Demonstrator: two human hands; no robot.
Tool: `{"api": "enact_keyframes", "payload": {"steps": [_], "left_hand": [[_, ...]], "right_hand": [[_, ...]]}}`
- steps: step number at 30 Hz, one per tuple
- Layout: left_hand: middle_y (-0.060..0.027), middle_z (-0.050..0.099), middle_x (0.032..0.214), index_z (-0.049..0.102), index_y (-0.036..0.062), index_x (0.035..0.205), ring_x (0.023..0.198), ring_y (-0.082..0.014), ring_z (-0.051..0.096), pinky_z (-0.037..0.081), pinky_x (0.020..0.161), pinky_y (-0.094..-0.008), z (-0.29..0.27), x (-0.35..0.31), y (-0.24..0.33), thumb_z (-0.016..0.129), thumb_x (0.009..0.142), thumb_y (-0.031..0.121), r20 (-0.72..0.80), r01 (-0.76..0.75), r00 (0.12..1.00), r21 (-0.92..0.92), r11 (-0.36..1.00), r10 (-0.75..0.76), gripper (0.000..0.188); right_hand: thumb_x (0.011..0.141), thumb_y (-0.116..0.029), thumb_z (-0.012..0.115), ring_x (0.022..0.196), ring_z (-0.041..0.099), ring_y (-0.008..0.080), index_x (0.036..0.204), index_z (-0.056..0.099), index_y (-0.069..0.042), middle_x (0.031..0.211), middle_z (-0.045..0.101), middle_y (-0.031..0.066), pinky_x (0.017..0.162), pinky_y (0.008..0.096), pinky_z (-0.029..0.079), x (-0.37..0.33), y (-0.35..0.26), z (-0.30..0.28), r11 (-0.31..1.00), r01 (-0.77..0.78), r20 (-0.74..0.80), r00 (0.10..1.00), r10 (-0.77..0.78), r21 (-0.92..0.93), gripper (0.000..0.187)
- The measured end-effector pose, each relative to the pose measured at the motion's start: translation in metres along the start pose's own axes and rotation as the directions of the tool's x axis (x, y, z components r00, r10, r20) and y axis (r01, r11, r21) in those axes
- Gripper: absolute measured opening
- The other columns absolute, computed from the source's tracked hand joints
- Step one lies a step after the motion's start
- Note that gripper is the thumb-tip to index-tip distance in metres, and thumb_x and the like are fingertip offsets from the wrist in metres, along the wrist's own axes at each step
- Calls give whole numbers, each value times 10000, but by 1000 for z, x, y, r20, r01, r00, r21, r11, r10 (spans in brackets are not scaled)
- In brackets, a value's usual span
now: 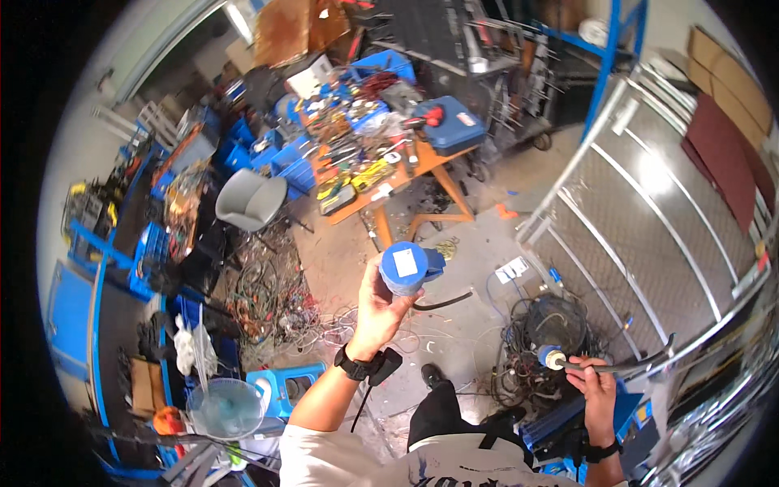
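Note:
My left hand is raised in the middle of the view, its fingers wrapped round a blue industrial connector with a round lid and a white label on top. A short black cable end sticks out to the right below it; where it joins is hidden. Lower right, my right hand grips a black cable between thumb and fingers. On the near end of that cable sits a blue fitting with a pale collar. The two hands are well apart.
Ahead stands a wooden table heaped with tools, with a blue case on it. A grey chair is to its left. Tangled wires cover the floor. A metal rack leans at right; a blue stool is near left.

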State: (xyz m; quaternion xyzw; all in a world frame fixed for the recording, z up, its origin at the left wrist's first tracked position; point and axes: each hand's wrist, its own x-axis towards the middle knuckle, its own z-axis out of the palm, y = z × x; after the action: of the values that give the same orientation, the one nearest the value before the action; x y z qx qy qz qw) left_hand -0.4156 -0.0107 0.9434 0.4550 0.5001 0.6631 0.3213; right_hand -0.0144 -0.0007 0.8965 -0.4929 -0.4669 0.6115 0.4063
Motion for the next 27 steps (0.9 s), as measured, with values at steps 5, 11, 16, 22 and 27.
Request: {"api": "enact_keyframes", "payload": {"steps": [5, 11, 16, 22, 27], "left_hand": [[-68, 572, 1201, 440, 49, 1306, 1128, -197, 555, 452, 971, -356, -138, 10, 27, 773, 720, -39, -223, 81, 970, -89, 993, -99, 680], [-57, 613, 1122, 478, 78, 1287, 1047, -193, 591, 456, 942, -356, -288, 0, 47, 731, 738, -53, -490, 30, 861, -218, 975, -136, 619], [-36, 600, 1120, 465, 94, 1299, 1009, -176, 589, 461, 910, -329, -379, -37, 39, 703, 736, -89, -704, 9, 694, -201, 980, -151, 639], [-19, 592, 1017, 506, 74, 1227, 900, -159, 570, 456, 835, -308, -468, -94, 19, 677, 753, -98, -873, 57, 430, -228, 972, -230, 533], [-23, 609, 1004, 513, 74, 1199, 890, -174, 607, 489, 792, -309, -536, -113, 1, 669, 767, -92, -932, 52, 296, -202, 978, -209, 488]], "right_hand": [[991, -170, 481, 970, 651, 253, 1081, 530, -15, 1168, 616, 180, 866, 371, 548, 39, -13, 113, 999, -2, 72, 997, 6, -54, 186], [999, -161, 474, 986, 648, 253, 1107, 526, -16, 1177, 612, 191, 884, 366, 538, 74, -50, 227, 996, 26, 270, 963, 0, -91, 188], [997, -146, 485, 984, 654, 246, 1106, 526, -13, 1165, 620, 194, 873, 341, 540, 110, -68, 299, 992, 39, 378, 926, 10, -122, 177], [997, -158, 492, 980, 662, 253, 1102, 531, -26, 1147, 636, 191, 878, 350, 535, 157, -65, 392, 994, -2, 437, 898, 52, -113, 173], [999, -164, 490, 989, 662, 269, 1096, 537, -32, 1154, 634, 198, 893, 381, 534, 209, -56, 476, 995, -33, 542, 836, 81, -98, 170]]}}
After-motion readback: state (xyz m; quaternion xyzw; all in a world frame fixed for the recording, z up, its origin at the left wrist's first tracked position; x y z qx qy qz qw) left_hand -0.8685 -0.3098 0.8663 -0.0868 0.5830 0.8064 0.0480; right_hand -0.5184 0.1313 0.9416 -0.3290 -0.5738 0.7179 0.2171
